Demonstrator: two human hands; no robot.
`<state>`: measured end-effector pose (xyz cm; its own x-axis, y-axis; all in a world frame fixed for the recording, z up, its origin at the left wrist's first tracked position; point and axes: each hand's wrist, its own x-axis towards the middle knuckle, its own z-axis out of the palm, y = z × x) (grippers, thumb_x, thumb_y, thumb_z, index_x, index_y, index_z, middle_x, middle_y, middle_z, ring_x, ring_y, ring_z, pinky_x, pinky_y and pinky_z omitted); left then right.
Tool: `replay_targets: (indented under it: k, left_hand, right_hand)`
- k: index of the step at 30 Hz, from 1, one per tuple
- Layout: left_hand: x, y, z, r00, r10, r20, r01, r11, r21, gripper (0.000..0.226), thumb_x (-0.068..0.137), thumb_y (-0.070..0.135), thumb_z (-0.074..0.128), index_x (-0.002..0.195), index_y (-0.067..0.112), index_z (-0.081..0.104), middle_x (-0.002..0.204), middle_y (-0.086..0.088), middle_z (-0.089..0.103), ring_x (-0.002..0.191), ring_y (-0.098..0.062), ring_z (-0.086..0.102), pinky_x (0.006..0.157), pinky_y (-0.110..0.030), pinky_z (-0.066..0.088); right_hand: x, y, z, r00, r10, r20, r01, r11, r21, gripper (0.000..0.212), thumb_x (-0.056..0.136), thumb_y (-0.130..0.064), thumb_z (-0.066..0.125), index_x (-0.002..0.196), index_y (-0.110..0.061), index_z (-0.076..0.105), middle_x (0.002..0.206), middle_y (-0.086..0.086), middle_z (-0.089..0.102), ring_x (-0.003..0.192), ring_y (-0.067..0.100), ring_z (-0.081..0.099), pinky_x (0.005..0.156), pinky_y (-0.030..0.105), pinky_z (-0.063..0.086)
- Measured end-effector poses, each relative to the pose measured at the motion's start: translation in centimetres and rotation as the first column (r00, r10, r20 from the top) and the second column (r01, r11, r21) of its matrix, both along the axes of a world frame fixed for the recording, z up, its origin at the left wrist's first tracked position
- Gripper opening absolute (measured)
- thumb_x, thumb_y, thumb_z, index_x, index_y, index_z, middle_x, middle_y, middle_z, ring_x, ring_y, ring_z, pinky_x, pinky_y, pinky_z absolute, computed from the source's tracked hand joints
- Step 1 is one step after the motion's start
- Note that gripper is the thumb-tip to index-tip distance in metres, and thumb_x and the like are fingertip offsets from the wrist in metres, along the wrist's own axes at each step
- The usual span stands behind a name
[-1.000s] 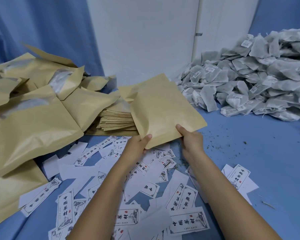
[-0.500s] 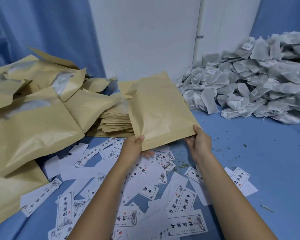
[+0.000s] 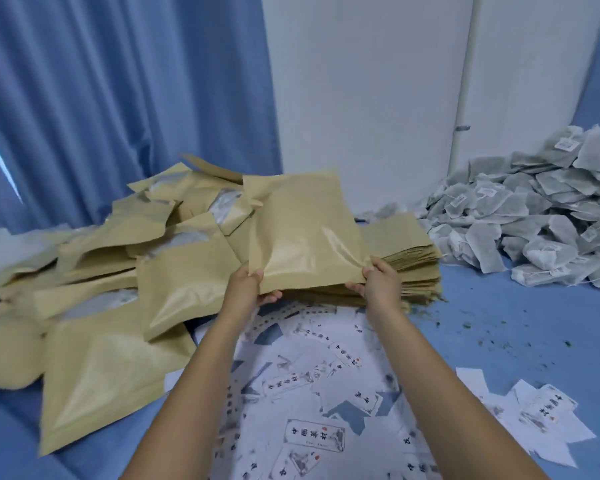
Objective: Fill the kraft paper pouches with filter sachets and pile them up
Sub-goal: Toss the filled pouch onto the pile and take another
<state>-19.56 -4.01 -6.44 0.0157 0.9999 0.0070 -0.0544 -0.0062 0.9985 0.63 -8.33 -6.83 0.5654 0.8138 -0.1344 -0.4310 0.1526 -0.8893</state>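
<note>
A bulging kraft paper pouch (image 3: pixel 302 233) is held upright above the blue surface. My left hand (image 3: pixel 246 287) grips its lower left corner and my right hand (image 3: pixel 378 277) pinches its lower right corner. Right behind it lies a flat stack of empty kraft pouches (image 3: pixel 409 268). A loose pile of filled pouches (image 3: pixel 125 271) spreads to the left of my hands. A heap of grey filter sachets (image 3: pixel 537 216) sits at the far right against the wall.
Many white printed labels (image 3: pixel 312 403) are scattered under my forearms and to the right. Dark crumbs (image 3: pixel 492 327) dot the blue surface near the stack. A blue curtain (image 3: pixel 101 98) hangs on the left, a white wall (image 3: pixel 361 81) behind.
Both hands have carried the pouch to the left, toward the pile of filled pouches, and my view has turned left with it. The grip sits at the lower corners as before.
</note>
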Motion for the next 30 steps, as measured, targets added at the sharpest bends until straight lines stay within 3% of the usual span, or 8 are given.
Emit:
replay_targets:
  k: [3,9,14,17,22,25,28,30]
  left_hand:
    - [-5.4,-0.8,0.7,0.997,0.076,0.034,-0.076,0.997,-0.016,0.022,0.104,0.006,0.031,0.114,0.012,0.050,0.081,-0.009,0.063,0.049,-0.020,0.062,0.042,-0.022,0.048]
    - [-14.8,-0.9,3.9,0.964,0.204,0.173,-0.210,0.977,0.019,0.023,0.103,0.007,0.039,0.122,0.008,0.050,0.078,-0.005,0.067,0.048,-0.012,0.064,0.044,-0.017,0.050]
    - [-21.0,3.0,10.1,0.721,0.013,0.693,-0.026,1.000,0.008,0.066,0.098,0.045,0.044,0.147,0.006,0.026,0.135,-0.031,0.048,0.113,-0.038,0.059,0.093,-0.040,0.052]
    - [-20.8,3.9,10.3,0.986,-0.024,0.165,0.038,0.996,-0.078,0.058,0.098,0.045,0.043,0.146,0.019,0.025,0.135,-0.027,0.043,0.115,-0.035,0.059,0.088,-0.039,0.052]
    - [-16.2,4.5,7.4,0.986,-0.048,-0.161,0.038,0.997,-0.062,0.018,0.098,0.027,0.052,0.099,0.012,0.061,0.082,-0.007,0.063,0.062,-0.016,0.058,0.056,-0.024,0.046]
    - [-12.9,4.8,5.2,0.851,-0.006,-0.525,0.049,0.996,0.068,0.021,0.095,0.011,0.049,0.100,0.004,0.069,0.085,-0.008,0.065,0.070,-0.017,0.060,0.061,-0.024,0.048]
    - [-9.5,5.2,3.6,0.777,0.015,-0.630,0.113,0.980,0.163,0.023,0.095,0.008,0.048,0.102,-0.001,0.067,0.096,-0.015,0.068,0.088,-0.028,0.062,0.080,-0.034,0.050]
    - [-6.9,5.0,2.9,0.762,0.030,-0.647,0.158,0.960,0.230,0.020,0.096,0.012,0.053,0.107,0.003,0.067,0.104,-0.010,0.068,0.093,-0.021,0.060,0.085,-0.028,0.046]
  right_hand:
    - [-4.9,1.0,1.1,0.992,0.118,-0.032,-0.117,0.993,0.035,0.032,0.095,0.009,0.038,0.085,-0.010,0.061,0.096,0.003,0.055,0.070,0.021,0.058,0.046,0.021,0.053]
    - [-14.5,4.3,3.7,0.934,0.274,-0.229,-0.253,0.960,0.121,0.031,0.093,0.012,0.038,0.096,-0.002,0.066,0.117,0.016,0.060,0.086,0.027,0.061,0.052,0.026,0.056]
    - [-20.5,8.4,9.4,0.494,0.736,-0.463,-0.550,0.677,0.489,0.054,0.103,-0.021,0.043,0.149,-0.002,0.022,0.154,0.022,0.028,0.140,0.033,0.034,0.117,0.040,0.028]
    - [-23.0,9.1,8.6,0.436,0.810,-0.392,-0.698,0.579,0.421,0.053,0.101,-0.021,0.046,0.146,0.001,0.027,0.148,0.024,0.036,0.136,0.038,0.039,0.115,0.042,0.030]
    - [-25.0,8.2,4.1,0.510,0.842,-0.177,-0.808,0.539,0.236,0.020,0.100,-0.003,0.038,0.107,0.003,0.056,0.095,0.017,0.060,0.094,0.030,0.061,0.101,0.039,0.044]
    - [-23.9,7.9,3.0,0.656,0.752,-0.063,-0.736,0.656,0.170,0.031,0.092,0.013,0.030,0.102,0.006,0.058,0.089,0.016,0.060,0.083,0.024,0.058,0.080,0.031,0.051]
    - [-19.2,7.9,2.3,0.710,0.593,0.380,-0.637,0.771,-0.013,0.035,0.085,0.016,0.037,0.104,0.007,0.066,0.091,0.016,0.066,0.079,0.021,0.060,0.067,0.018,0.051]
    - [-13.8,8.4,1.9,0.469,0.356,0.809,-0.391,0.904,-0.171,0.030,0.087,0.003,0.049,0.111,-0.003,0.066,0.113,0.012,0.066,0.097,0.022,0.062,0.083,0.022,0.049]
